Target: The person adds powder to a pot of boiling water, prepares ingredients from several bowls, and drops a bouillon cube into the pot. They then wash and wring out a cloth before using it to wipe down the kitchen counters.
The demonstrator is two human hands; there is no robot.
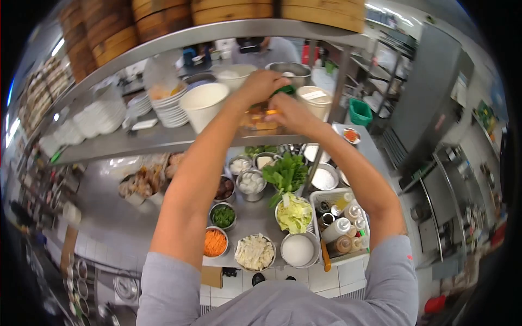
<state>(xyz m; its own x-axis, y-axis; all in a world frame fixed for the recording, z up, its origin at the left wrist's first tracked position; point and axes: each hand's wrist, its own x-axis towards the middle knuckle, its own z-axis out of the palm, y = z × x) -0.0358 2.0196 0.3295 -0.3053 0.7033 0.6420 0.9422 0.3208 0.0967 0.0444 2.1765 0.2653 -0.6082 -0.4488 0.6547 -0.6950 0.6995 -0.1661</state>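
Both arms reach up to the middle shelf. My left hand is closed, its fingertips at a small dark green object whose kind I cannot make out. Just below and to the right, my right hand has its fingers curled in near the same object; what they hold is hidden. Under the hands, a clear container with orange-brown contents sits on the shelf. A white tub stands left of my left forearm, and a cream tub with a white lid is right of my hands.
Below, the steel counter holds bowls of shredded carrot, chopped greens, cut cabbage and white granules. A bin of squeeze bottles stands at right. Bamboo steamers line the top shelf; another person is behind.
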